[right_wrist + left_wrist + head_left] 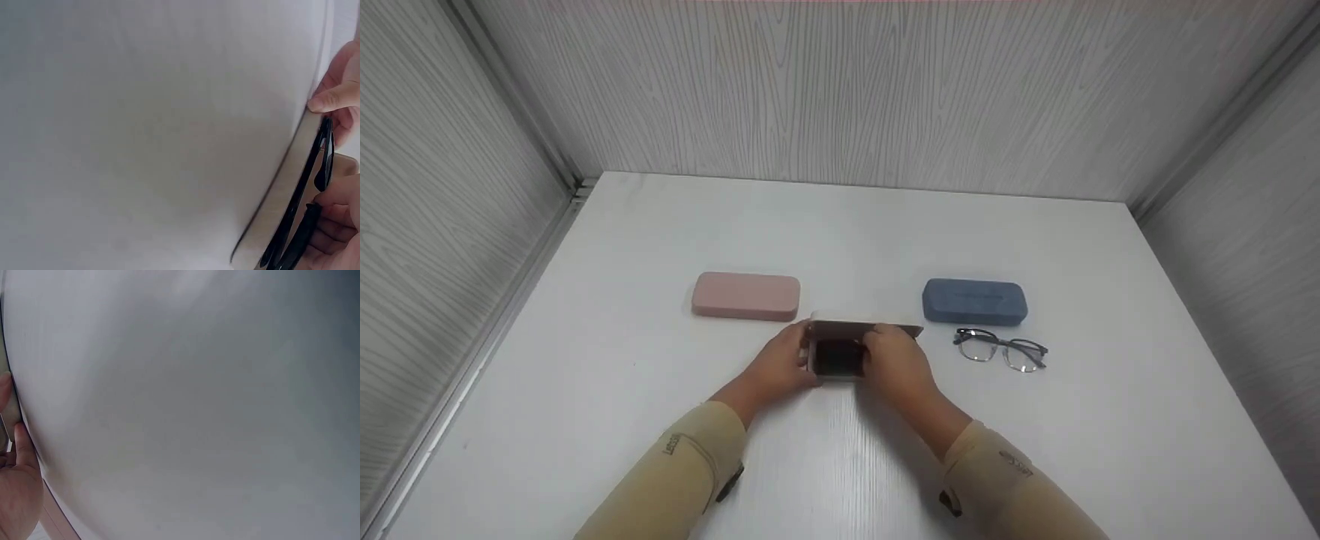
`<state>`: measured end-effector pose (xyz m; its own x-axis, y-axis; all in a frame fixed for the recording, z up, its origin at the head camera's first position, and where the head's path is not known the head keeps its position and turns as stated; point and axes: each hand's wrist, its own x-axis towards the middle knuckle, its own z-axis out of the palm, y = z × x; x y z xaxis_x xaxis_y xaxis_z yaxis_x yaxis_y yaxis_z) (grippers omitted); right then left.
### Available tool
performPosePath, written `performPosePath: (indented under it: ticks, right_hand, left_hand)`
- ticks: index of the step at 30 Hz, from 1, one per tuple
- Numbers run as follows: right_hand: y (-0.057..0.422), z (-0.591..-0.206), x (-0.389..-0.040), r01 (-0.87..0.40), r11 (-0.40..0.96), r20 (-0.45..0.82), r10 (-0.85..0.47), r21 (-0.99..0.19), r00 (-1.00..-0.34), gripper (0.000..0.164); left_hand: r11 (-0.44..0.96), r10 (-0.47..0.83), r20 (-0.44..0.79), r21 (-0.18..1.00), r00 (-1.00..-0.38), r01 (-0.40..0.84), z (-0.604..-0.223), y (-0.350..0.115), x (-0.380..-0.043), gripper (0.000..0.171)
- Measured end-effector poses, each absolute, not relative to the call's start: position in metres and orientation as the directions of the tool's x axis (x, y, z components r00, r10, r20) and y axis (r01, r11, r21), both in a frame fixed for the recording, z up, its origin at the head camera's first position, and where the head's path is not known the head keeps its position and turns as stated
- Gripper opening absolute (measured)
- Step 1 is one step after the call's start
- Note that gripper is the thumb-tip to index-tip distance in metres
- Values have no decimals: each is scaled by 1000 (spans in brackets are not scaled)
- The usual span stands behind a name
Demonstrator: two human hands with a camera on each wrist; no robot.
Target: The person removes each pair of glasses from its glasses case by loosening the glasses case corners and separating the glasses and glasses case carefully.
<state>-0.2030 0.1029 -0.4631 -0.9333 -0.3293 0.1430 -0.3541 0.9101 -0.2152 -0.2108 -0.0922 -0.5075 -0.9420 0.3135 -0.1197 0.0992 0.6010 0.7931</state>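
Note:
A cream-coloured glasses case (840, 328) lies open near the middle of the table, its lid raised on the far side. My left hand (781, 365) grips the case's left end, with the thumb at the near edge and the fingers farther back. Inside the case are black glasses (304, 228), seen as a dark shape in the head view. My right hand (897, 362) reaches into the case and pinches the glasses, thumb against the frame in the right wrist view. That hand hides the case's right part. The left wrist view catches only the case's edge and part of the left hand (19, 495).
On the white table (660, 225), a closed pink glasses case (746, 295) lies behind and left of the hands. A closed blue case (975, 301) sits to the right, with clear-lensed glasses (1001, 349) just in front. Pale wood-grain panels (840, 90) bound the back and sides.

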Motion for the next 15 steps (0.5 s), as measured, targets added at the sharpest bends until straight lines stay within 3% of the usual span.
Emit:
performPosePath:
  ticks: [9, 15]
  right_hand:
    - [121, -443, -193, -444, 885, 307, -387, -141, -869, 8]
    - [138, -438, -186, -462, 881, 385, -394, -99, -835, 11]
  left_hand:
    - [615, 322, -120, 781, -939, 111, -510, -93, -212, 85]
    - [583, 313, -129, 808, -941, 83, -509, -93, -210, 93]
